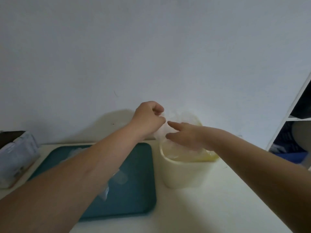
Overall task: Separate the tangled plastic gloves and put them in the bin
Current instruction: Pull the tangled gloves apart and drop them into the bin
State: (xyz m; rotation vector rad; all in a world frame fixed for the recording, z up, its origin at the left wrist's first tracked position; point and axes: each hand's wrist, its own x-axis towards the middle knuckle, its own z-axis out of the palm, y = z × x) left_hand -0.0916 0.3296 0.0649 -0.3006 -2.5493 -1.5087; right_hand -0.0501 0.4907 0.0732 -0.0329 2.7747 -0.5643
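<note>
A cream bin with a yellowish liner stands on the table, right of a teal tray. My left hand is raised over the bin's far left rim, fingers curled, pinching a clear plastic glove that hangs down toward the bin opening. My right hand hovers over the bin mouth with index finger and thumb stretched toward the hanging glove. More clear gloves lie crumpled on the tray, partly hidden under my left forearm.
A grey-white packet in a box sits at the table's left edge. A white shelf unit with dark items stands at the right. A plain wall rises right behind the table.
</note>
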